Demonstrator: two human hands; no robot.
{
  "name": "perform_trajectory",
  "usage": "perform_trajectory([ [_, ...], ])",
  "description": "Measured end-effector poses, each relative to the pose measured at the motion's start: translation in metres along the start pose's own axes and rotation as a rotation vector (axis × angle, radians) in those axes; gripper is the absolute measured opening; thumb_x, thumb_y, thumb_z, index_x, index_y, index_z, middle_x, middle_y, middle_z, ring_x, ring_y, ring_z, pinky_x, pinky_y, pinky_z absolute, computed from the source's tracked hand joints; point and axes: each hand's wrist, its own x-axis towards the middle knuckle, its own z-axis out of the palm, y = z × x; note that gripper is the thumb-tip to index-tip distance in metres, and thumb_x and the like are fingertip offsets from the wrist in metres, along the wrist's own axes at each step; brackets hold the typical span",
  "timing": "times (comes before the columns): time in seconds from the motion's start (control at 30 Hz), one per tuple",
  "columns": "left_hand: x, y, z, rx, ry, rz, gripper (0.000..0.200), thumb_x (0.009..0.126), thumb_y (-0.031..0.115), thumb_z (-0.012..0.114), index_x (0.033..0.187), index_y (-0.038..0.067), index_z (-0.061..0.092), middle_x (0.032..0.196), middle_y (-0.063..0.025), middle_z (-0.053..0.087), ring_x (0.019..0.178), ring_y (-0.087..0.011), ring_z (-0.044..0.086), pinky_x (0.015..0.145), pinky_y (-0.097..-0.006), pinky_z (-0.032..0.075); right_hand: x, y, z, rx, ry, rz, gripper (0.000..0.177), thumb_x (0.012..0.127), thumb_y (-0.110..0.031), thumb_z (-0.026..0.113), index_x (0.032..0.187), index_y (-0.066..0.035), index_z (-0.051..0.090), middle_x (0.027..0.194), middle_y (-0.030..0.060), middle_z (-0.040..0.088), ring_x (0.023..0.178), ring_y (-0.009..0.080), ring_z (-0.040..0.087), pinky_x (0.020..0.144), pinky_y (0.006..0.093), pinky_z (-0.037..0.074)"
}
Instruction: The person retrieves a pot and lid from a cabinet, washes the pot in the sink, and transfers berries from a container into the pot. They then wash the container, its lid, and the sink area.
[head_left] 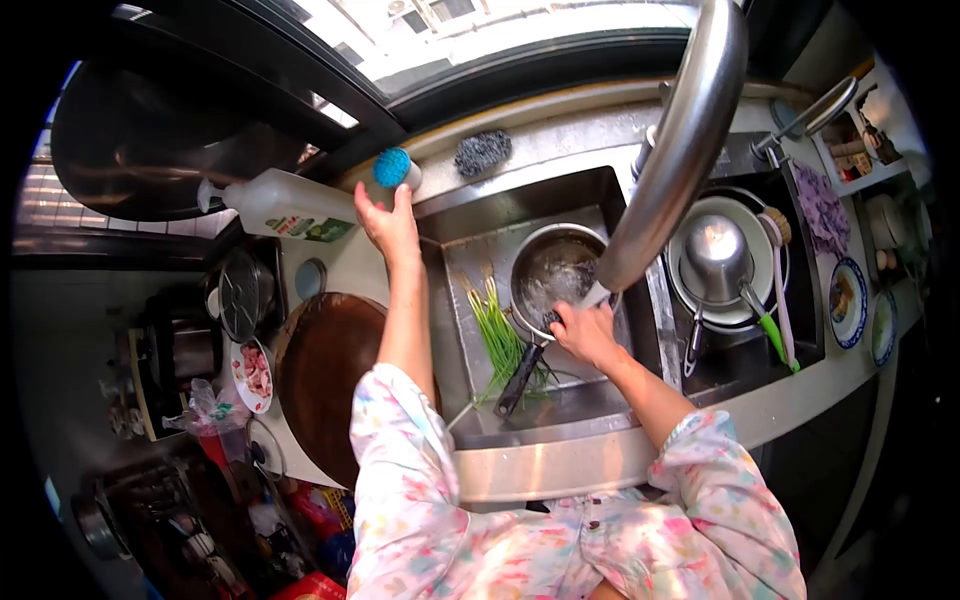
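A: Where did we find the left hand [388, 228]?

B: We saw it stretched up to the ledge behind the steel sink [580, 405]. Its fingers were spread apart, with the tips against the round, bristly blue scrubber [392, 166], just beside a white plastic soap bottle [285, 205].

A: And the right hand [587, 333]?

B: We noted its fingers curled tight over the rim of the round steel saucepan [555, 270], close to where the long black handle joins. The pan sat in the left basin under the curved, polished tap [680, 150], with water glinting inside.

A: What lay beside it?

B: We saw thin green spring onions [500, 335] on the basin floor, touching the handle. A dark, wiry scourer [483, 150] rested further along the ledge.
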Motion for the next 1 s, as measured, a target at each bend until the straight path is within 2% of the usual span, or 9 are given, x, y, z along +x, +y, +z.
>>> perform_trajectory([
  [0.1,-0.102,0.009,-0.005,-0.166,-0.121,-0.409,0.047,0.075,0.014,0.065,0.113,-0.001,0.043,0.099,-0.0098,0.052,0.086,-0.0176,0.051,0.077,-0.0308,0.044,0.006,0.003,-0.001,0.080,-0.139,0.087,0.028,0.074,-0.029,0.055,0.096,-0.014,0.063,0.074,0.0132,0.064,0.072,0.0317,0.062,0.068,0.0503,0.042],
  [0.2,-0.205,0.010,-0.031,-0.163,-0.725,-0.851,0.060,0.070,0.015,0.073,0.117,-0.003,0.042,0.092,-0.0077,0.057,0.081,-0.0150,0.055,0.072,-0.0285,0.046,0.018,0.008,-0.016,0.125,-0.286,0.096,0.034,0.070,-0.025,0.059,0.100,-0.011,0.056,0.088,0.0198,0.064,0.083,0.0357,0.062,0.072,0.0458,0.048],
  [0.27,-0.240,-0.036,-0.043,-0.142,-1.140,-1.002,0.065,0.074,0.020,0.073,0.124,0.000,0.037,0.083,-0.0080,0.062,0.055,-0.0104,0.057,0.042,-0.0204,0.041,0.023,0.012,-0.017,0.076,-0.339,0.127,0.036,0.069,-0.024,0.060,0.101,-0.011,0.055,0.090,0.0194,0.064,0.085,0.0357,0.062,0.073,0.0457,0.048],
  [0.4,-0.222,-0.023,-0.046,-0.292,-1.210,-1.125,0.039,0.083,0.011,0.060,0.118,0.007,0.042,0.072,-0.0086,0.061,0.043,-0.0124,0.054,0.035,-0.0205,0.038,0.038,0.022,0.011,0.261,-0.526,0.192,0.039,0.068,-0.023,0.058,0.102,-0.005,0.057,0.095,0.0242,0.061,0.095,0.0372,0.058,0.079,0.0441,0.047],
  [0.57,-0.241,-0.011,-0.049,0.026,-1.079,-0.775,0.053,0.079,0.020,0.064,0.126,0.010,0.043,0.074,-0.0124,0.064,0.050,-0.0215,0.059,0.042,-0.0306,0.044,0.041,-0.003,0.035,1.071,-0.244,0.280,0.042,0.076,-0.016,0.057,0.114,0.001,0.054,0.102,0.0154,0.062,0.093,0.0229,0.060,0.078,0.0337,0.047],
  [0.67,-0.239,0.016,-0.063,0.530,-0.890,-0.094,0.063,0.076,0.026,0.064,0.133,0.015,0.037,0.086,-0.0165,0.065,0.075,-0.0323,0.064,0.063,-0.0402,0.048,0.022,0.000,0.032,1.134,-0.349,0.253,0.040,0.077,-0.017,0.058,0.114,-0.001,0.055,0.103,0.0138,0.062,0.091,0.0201,0.059,0.079,0.0310,0.046],
  [0.7,-0.230,0.042,-0.067,0.562,-0.951,-0.300,0.063,0.076,0.029,0.062,0.133,0.019,0.037,0.097,-0.0178,0.064,0.095,-0.0356,0.059,0.081,-0.0436,0.044,0.012,0.008,0.028,0.938,-0.387,0.171,0.038,0.077,-0.018,0.058,0.112,-0.004,0.058,0.101,0.0125,0.063,0.088,0.0217,0.060,0.079,0.0324,0.046],
  [0.87,-0.237,0.052,-0.078,0.691,-1.085,-0.273,0.063,0.077,0.033,0.061,0.134,0.019,0.036,0.097,-0.0184,0.064,0.093,-0.0358,0.060,0.079,-0.0452,0.045,0.018,0.048,-0.017,-0.711,-0.440,-0.442,0.022,0.080,-0.028,0.053,0.093,-0.021,0.070,0.099,-0.0020,0.065,0.103,0.0171,0.051,0.088,0.0366,0.035],
  [1.0,-0.243,0.055,-0.080,0.692,-1.087,-0.284,0.064,0.078,0.035,0.061,0.134,0.019,0.036,0.097,-0.0184,0.064,0.093,-0.0364,0.059,0.079,-0.0454,0.045,0.034,0.048,-0.024,-0.934,-0.278,-0.608,0.023,0.081,-0.027,0.050,0.091,-0.020,0.070,0.100,-0.0014,0.062,0.106,0.0179,0.045,0.082,0.0358,0.034],
])
